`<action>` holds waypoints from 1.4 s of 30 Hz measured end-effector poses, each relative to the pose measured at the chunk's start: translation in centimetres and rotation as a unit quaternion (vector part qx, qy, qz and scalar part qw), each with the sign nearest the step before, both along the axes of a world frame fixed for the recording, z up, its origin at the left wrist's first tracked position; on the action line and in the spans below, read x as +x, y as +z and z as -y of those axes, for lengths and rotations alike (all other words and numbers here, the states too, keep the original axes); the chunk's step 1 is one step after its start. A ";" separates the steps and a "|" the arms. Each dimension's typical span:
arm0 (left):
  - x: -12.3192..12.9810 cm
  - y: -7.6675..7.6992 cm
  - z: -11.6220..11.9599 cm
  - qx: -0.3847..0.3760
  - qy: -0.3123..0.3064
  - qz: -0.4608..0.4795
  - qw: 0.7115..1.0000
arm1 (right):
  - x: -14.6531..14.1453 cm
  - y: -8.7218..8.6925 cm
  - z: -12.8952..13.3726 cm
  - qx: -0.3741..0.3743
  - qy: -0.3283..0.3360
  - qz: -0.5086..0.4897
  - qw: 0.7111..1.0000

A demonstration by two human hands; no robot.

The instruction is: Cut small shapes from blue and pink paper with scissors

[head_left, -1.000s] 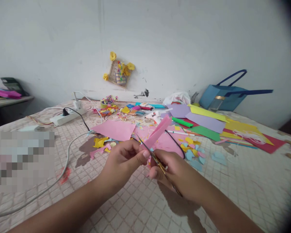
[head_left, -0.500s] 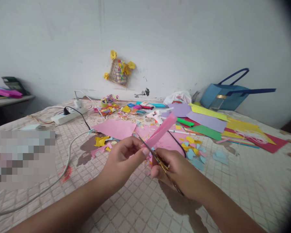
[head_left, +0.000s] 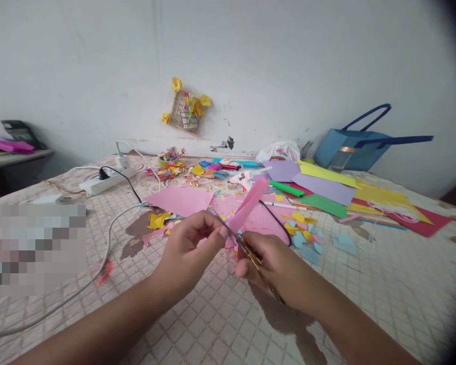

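Note:
My left hand (head_left: 195, 246) pinches the lower end of a folded pink paper strip (head_left: 249, 203), which slants up and to the right. My right hand (head_left: 275, 263) is closed round the handles of gold-coloured scissors (head_left: 255, 257). The scissor blades point up and left and cross the strip close to my left fingertips. Behind the hands lie a pink paper sheet (head_left: 184, 201) and small pink scraps, partly covered by the hands.
A white glue gun (head_left: 242, 178), green marker (head_left: 287, 188) and coloured sheets (head_left: 325, 187) lie beyond. Blue and yellow cut pieces (head_left: 303, 237) are at the right. A power strip (head_left: 108, 181) and white cable (head_left: 108, 243) are at the left; a blue bag (head_left: 359, 147) stands at the back right.
The top of the pink strip has tipped slightly to the left and down. Both hands have stayed in almost the same place, and the scissors still cross the strip.

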State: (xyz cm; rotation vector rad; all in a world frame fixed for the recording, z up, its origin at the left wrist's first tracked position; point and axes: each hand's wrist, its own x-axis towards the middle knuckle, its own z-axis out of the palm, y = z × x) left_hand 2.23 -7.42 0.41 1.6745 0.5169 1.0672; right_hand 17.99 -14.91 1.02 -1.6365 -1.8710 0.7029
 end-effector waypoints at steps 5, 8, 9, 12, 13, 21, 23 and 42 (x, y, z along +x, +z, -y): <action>0.2 -0.1 0.0 -0.002 0.002 0.001 1.000 | 0.1 -0.1 -0.1 0.011 0.003 -0.005 1.000; 0.2 -0.1 0.2 -0.011 -0.002 -0.002 1.000 | 0.0 -0.1 -0.1 0.024 0.002 -0.006 1.000; 0.2 -0.1 0.2 -0.014 -0.002 -0.002 1.000 | 0.0 0.0 -0.1 0.024 0.004 -0.010 1.000; 0.3 0.0 0.2 -0.021 -0.002 -0.003 1.000 | -0.1 0.1 -0.1 0.015 0.004 -0.022 1.000; 0.3 0.1 0.3 -0.023 -0.001 -0.004 1.000 | -0.2 0.1 -0.1 0.012 0.003 -0.025 1.000; 0.2 0.0 0.5 -0.021 0.003 -0.009 1.000 | -0.1 0.1 0.1 0.009 0.009 -0.042 0.999; 0.2 0.1 0.6 -0.024 0.004 -0.006 1.000 | -0.1 0.3 0.1 0.005 0.005 -0.039 0.999; 0.4 0.0 0.8 -0.057 -0.017 -0.003 0.998 | -0.5 0.6 0.3 -0.008 0.004 -0.072 0.997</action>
